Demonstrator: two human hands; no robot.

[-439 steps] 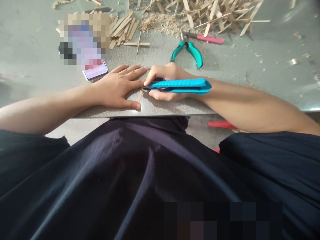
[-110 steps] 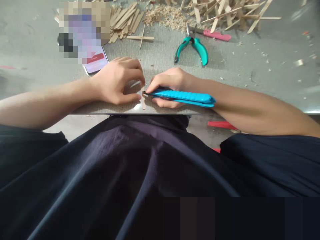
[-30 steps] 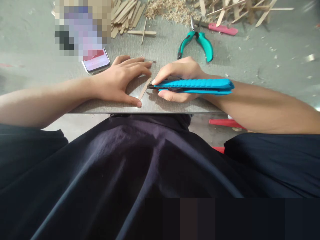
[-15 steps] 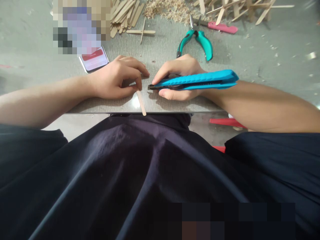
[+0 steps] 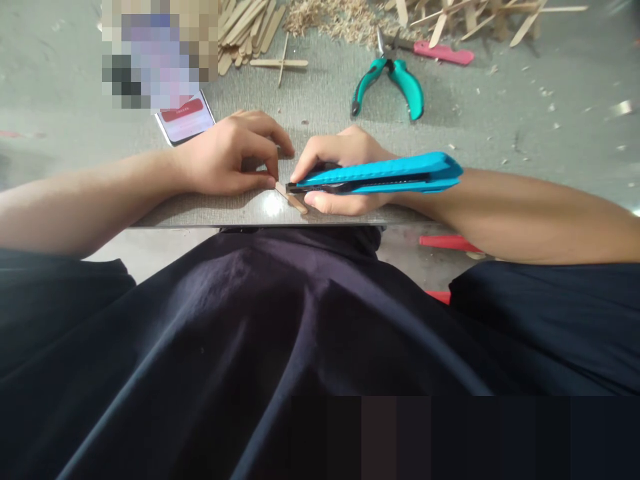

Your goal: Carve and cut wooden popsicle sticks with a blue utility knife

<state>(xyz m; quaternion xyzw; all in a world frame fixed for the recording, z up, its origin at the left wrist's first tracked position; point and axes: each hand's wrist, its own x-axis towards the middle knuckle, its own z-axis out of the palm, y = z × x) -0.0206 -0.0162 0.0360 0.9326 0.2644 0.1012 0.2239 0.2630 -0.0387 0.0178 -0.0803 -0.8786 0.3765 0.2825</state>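
Note:
A flat wooden stick (image 5: 294,201) lies on the grey board (image 5: 330,107) near its front edge. My left hand (image 5: 233,155) has its fingers curled, and thumb and fingertips pinch the stick's left end against the board. My right hand (image 5: 345,170) is closed round a bright blue utility knife (image 5: 380,175). The knife points left, and its black tip rests on the stick just right of my left thumb.
Teal-handled pliers (image 5: 395,77) lie behind my right hand, a pink cutter (image 5: 440,52) beyond them. A phone (image 5: 184,119) sits left of my left hand. Loose sticks (image 5: 250,27), shavings (image 5: 335,17) and glued stick frames (image 5: 465,17) fill the back. Red objects (image 5: 445,241) lie under the board.
My left fingers went from flat to curled and pinching. The stick swung round, its free end now pointing right. The knife dropped and moved left onto the stick.

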